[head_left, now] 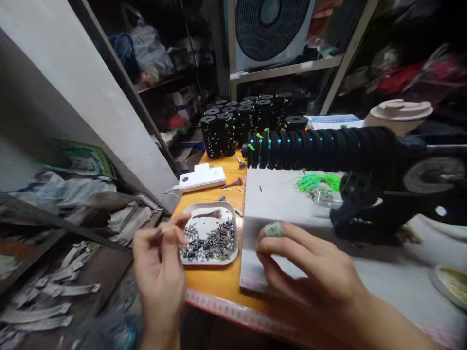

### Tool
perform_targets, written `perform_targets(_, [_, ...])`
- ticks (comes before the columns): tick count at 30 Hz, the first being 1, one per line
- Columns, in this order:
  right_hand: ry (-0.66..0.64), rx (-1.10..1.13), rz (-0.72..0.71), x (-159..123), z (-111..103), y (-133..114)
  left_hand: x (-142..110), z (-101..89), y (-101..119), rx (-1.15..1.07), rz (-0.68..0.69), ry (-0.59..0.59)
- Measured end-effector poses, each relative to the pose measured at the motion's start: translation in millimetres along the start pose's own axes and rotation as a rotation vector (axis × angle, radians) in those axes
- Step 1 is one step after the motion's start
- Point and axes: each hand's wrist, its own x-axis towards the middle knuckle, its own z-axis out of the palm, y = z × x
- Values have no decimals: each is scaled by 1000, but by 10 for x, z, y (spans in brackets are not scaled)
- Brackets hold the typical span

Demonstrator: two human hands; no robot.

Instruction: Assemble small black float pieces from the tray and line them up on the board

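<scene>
Nearest me, a person's two bare hands reach over the work table. The left hand [160,277] curls at the near-left edge of a white tray [199,223], fingers bent close together; whether they pinch anything I cannot tell. The right hand [310,265], a pale green wrap [273,229] round one finger, has its fingertips drawn narrowly together above a white surface; any held item is hidden. Small dark pieces [211,243] fill the tray's nearer part, a brush [207,214] beyond them. Farther right, a ribbed black roll [310,148] lies horizontally above bright green strands [317,183]. Past a white block-shaped device [202,179], upright black cylinders [237,121] cluster before a large fan [270,29].
</scene>
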Motion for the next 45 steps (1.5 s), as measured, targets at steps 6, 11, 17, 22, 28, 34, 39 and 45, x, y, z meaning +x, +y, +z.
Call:
perform_targets(6, [-42,97,65,101,30,-79,713,79,-309,329,-49,-539])
perform_targets(11, [-5,115,92,98,20,-37,805,244,-358,386,-43,-667])
perform_targets(17, [27,149,142,77,41,-22,369,162,-5,164,-164,-592])
perform_targets(22, [74,239,199,35,76,-18,-203,199,232,-212,-424,-503])
perform_targets(28, [94,269,228,38,83,-18,-485,297,270,-407,-452,-282])
perform_targets(34, [55,299,301,57,62,-59,-581,360,326,-388,-355,-159])
perform_targets(39, [52,291,252,53,67,-64,-645,406,367,-467,-573,-78])
perform_targets(45, [-10,251,186,34,54,-15,-629,301,326,-647,-623,-40])
